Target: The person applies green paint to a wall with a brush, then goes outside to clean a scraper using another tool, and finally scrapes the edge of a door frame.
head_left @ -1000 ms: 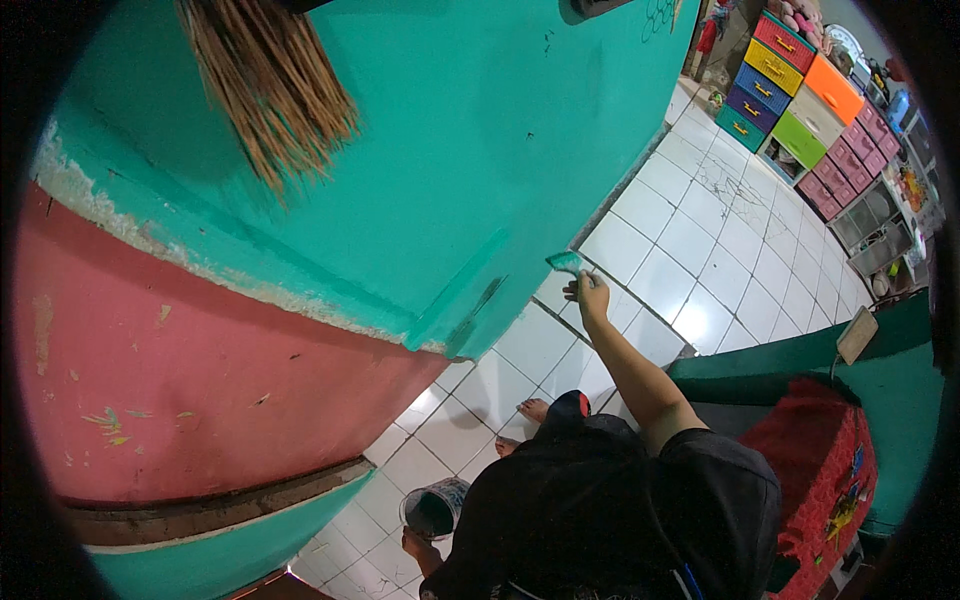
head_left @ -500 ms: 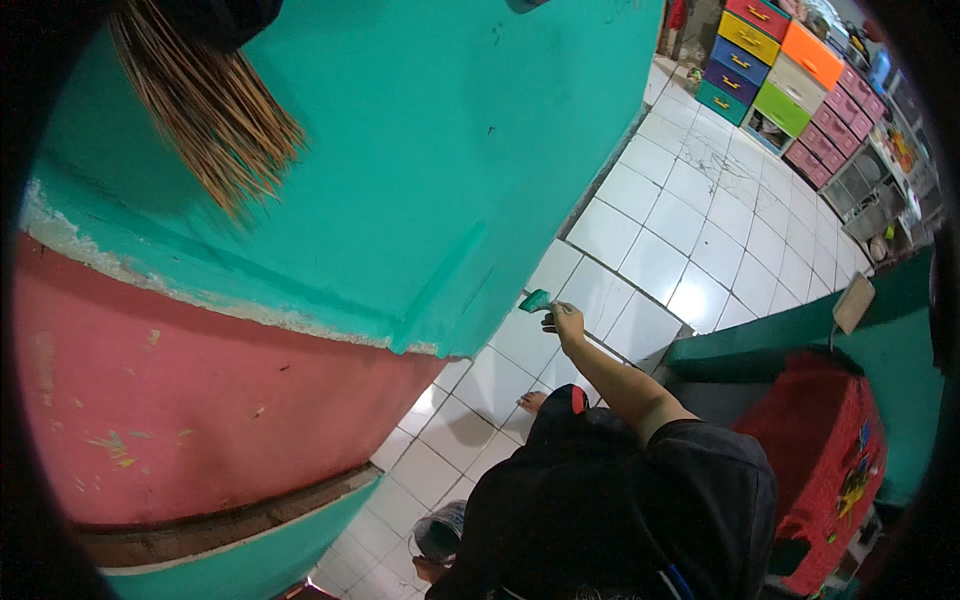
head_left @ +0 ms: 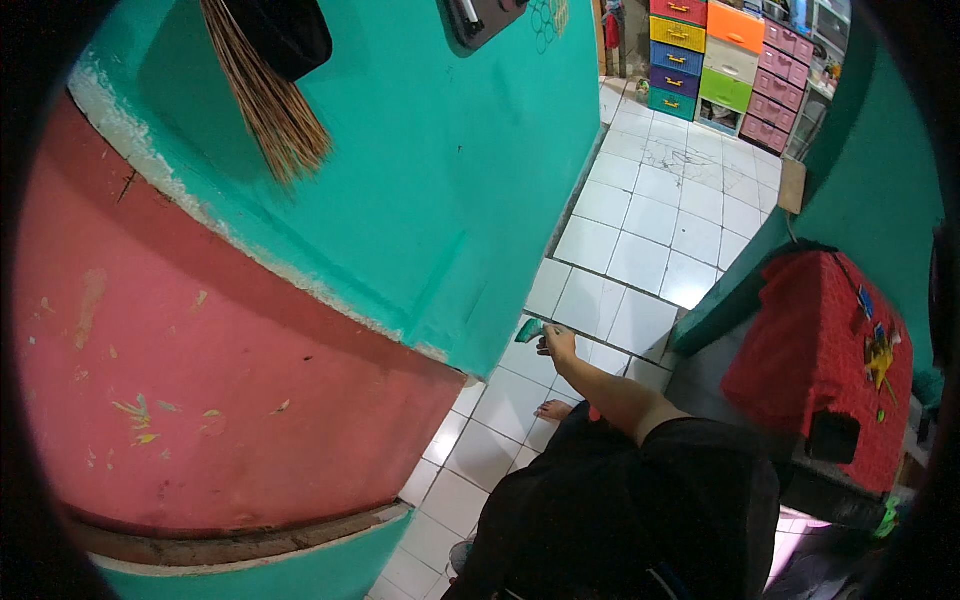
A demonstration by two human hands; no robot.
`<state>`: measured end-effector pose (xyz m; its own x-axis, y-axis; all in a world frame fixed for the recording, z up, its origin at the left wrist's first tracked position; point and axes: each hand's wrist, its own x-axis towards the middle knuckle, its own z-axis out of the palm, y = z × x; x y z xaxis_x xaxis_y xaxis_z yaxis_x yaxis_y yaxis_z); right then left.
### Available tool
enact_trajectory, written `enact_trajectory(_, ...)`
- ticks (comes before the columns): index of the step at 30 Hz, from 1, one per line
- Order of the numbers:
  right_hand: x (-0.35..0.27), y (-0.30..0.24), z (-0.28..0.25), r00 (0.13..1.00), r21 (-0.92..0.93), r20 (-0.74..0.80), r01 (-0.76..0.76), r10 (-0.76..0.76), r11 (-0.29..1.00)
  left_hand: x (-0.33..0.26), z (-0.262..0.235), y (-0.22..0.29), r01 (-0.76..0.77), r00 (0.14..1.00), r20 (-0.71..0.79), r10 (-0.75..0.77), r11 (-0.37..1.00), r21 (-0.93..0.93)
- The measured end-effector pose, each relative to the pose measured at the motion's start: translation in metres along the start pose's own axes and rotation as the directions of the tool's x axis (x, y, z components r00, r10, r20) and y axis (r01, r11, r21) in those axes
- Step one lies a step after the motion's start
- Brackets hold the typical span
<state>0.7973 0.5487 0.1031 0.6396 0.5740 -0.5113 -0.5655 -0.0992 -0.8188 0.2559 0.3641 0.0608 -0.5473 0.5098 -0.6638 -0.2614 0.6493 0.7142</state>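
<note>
My right hand (head_left: 558, 344) is closed around a small paintbrush (head_left: 529, 330) whose bristles are covered in green paint. It holds the brush over the tiled floor, just right of the corner of the green wall (head_left: 400, 200), and the bristles appear apart from the wall. A darker green streak runs down the wall near that corner. Below the green, past a rough whitish edge, lies a pink wall section (head_left: 230, 400) with chipped spots. Only a sliver of the paint pail (head_left: 460, 554) shows beside my dark shirt; my left hand is hidden there.
A stick broom (head_left: 265, 100) and a dark tray-like thing (head_left: 475, 20) hang on the green wall. To the right stands something draped with a red cloth (head_left: 800, 350), beside another green wall. Colourful drawers (head_left: 678, 60) stand at the back on white floor tiles (head_left: 620, 220).
My view has shifted, bringing more of the red cloth and the hanging tray-like thing into sight. The pail and my left hand have slipped mostly behind my shirt. My right hand still holds the brush.
</note>
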Motion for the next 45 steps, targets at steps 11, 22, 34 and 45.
enact_trajectory(11, -0.062, 0.042, -0.002, 0.999, 0.061, -0.004, 0.039, -0.038, 0.997, 0.022, -0.081, -0.005, -0.031, 0.998, 0.045, 0.031, 0.999, 0.015)
enact_trajectory(22, -0.112, 0.092, 0.039, 0.945, -0.059, 0.303, -0.11, 0.123, 0.992, 0.001, -0.236, -0.147, -0.473, 0.812, 0.053, 0.581, 0.601, 0.644)
enact_trajectory(34, -0.304, 0.174, 0.132, 0.57, -0.52, 0.625, -0.206, 0.534, 0.829, -0.113, -0.252, -0.316, -0.322, 0.819, -0.543, -0.185, 0.635, -0.702)
enact_trajectory(45, -0.451, 0.316, 0.184, 0.308, -0.835, 0.513, -0.039, 0.801, 0.549, -0.223, -0.302, -0.424, -0.251, 0.405, -0.537, -0.74, 0.475, -0.843)
